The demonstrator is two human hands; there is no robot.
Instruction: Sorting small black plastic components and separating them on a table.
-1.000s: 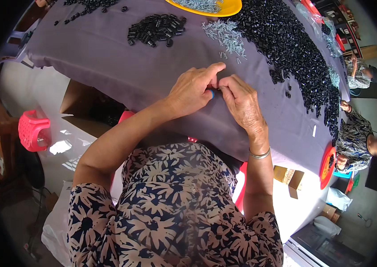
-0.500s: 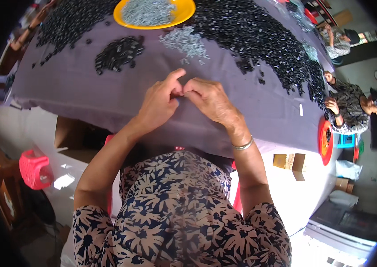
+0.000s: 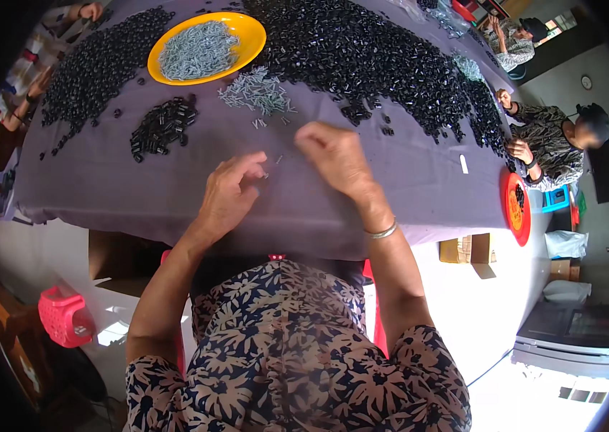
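Observation:
Over the near part of the cloth-covered table, my left hand (image 3: 231,189) is held with its thumb and curled fingers apart. A tiny light piece, possibly a screw, shows by its fingertips; whether the fingers touch it I cannot tell. Between the hands is a small grey screw (image 3: 280,159). My right hand (image 3: 337,160) is farther right, blurred, its fingers bent down and whatever they hold hidden. Just beyond the hands lies a loose pile of grey screws (image 3: 255,92). To its left is a small heap of short black cylindrical pieces (image 3: 163,128).
A yellow plate (image 3: 250,50) of grey screws stands behind the loose pile. Large spreads of black pieces (image 3: 383,65) cover the far table. A white strip (image 3: 464,164) lies at right, near a red plate (image 3: 527,216). Co-workers sit at the right (image 3: 552,144) and far left.
My hands were together at the fingertips and have now come apart, left and right. The small screw between them has come into sight. The view has shifted slightly.

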